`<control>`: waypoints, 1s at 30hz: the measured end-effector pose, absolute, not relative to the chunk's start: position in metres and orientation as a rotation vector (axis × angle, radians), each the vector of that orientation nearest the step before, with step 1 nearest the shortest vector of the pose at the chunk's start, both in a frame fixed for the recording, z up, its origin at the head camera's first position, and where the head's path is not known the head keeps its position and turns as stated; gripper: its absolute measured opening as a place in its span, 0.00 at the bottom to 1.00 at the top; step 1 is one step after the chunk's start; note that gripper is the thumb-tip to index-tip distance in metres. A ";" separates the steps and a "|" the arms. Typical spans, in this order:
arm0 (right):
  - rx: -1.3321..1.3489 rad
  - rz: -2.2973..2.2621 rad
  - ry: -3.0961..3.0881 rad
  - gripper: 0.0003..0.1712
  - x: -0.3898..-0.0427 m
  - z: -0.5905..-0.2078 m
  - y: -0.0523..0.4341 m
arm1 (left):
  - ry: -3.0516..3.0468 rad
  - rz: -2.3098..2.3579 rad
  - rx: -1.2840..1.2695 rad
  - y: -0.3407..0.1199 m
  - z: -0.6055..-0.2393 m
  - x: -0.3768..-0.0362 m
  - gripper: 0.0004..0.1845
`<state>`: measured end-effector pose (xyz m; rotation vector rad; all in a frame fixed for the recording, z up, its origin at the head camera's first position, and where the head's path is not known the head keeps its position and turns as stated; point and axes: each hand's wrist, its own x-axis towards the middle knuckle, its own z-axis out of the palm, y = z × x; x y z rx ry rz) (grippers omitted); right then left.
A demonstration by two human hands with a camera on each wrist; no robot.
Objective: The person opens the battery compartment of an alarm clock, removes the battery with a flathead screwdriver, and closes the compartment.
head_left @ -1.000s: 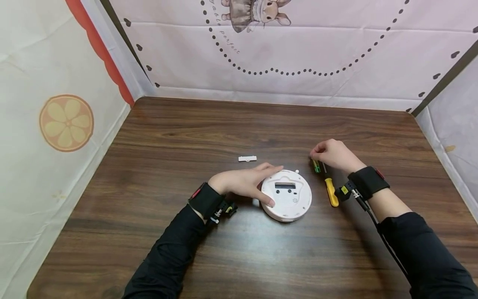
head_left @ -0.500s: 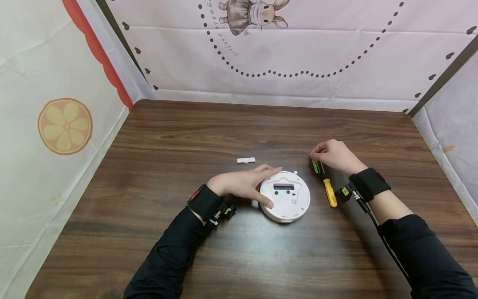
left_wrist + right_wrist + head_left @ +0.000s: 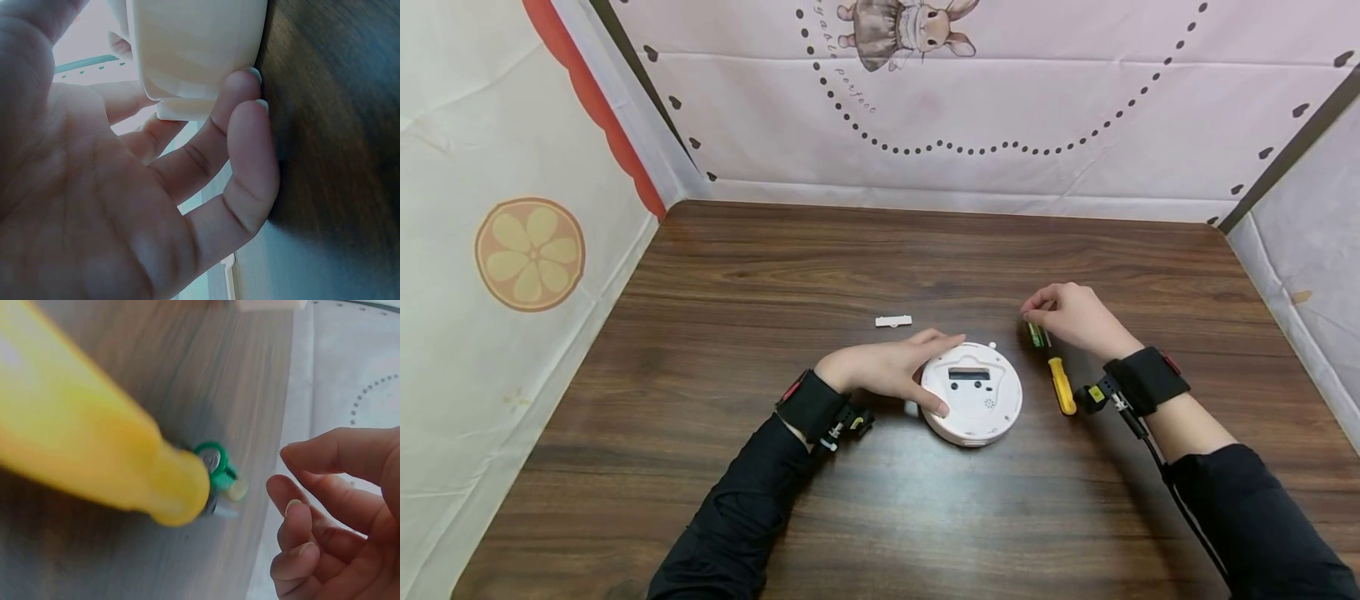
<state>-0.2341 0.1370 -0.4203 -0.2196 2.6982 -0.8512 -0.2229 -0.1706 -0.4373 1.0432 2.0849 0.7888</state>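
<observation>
My left hand [image 3: 883,367] holds the left side of a round white device [image 3: 977,408], thumb on its top face and fingers along its rim. The device lies flat on the table, with a dark rectangular slot and small buttons facing up. In the left wrist view, the fingertips bend against the white side wall [image 3: 200,50]. My right hand [image 3: 1078,315] hovers by the small green batteries [image 3: 1036,335], whose number I cannot tell. Its fingers are loosely bent with nothing between them in the right wrist view. Close by lies a yellow-handled screwdriver [image 3: 1062,387].
A small white strip-shaped cover [image 3: 893,321] lies behind my left hand. Something small and pale [image 3: 912,408] peeks out at the device's left edge, partly hidden. Printed cloth walls [image 3: 985,108] enclose the brown wooden table [image 3: 760,275] at the back and sides.
My right wrist has shifted slightly right and down, while its fingertips stay near the batteries. The left hand keeps its hold on the device. The head view has shifted slightly.
</observation>
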 end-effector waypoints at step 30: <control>-0.381 -1.115 2.651 0.23 -0.167 -0.442 0.106 | 2.084 0.764 1.009 -0.169 -0.439 -0.221 0.53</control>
